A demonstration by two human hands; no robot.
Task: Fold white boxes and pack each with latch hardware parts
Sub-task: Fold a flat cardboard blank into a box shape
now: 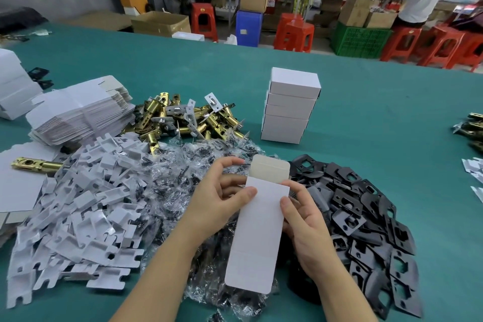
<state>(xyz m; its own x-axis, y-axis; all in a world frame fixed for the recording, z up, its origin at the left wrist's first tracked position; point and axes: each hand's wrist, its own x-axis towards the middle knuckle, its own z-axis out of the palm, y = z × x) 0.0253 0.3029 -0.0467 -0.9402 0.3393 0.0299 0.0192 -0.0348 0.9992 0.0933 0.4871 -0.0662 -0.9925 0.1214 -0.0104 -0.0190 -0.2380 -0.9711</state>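
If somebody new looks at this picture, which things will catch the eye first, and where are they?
First, the flat white box at centre front, gripped by the left hand and right hand. Behind it, a stack of finished white boxes stands on the green table. A pile of brass latches lies to the left of that stack, and black plates are heaped at the right.
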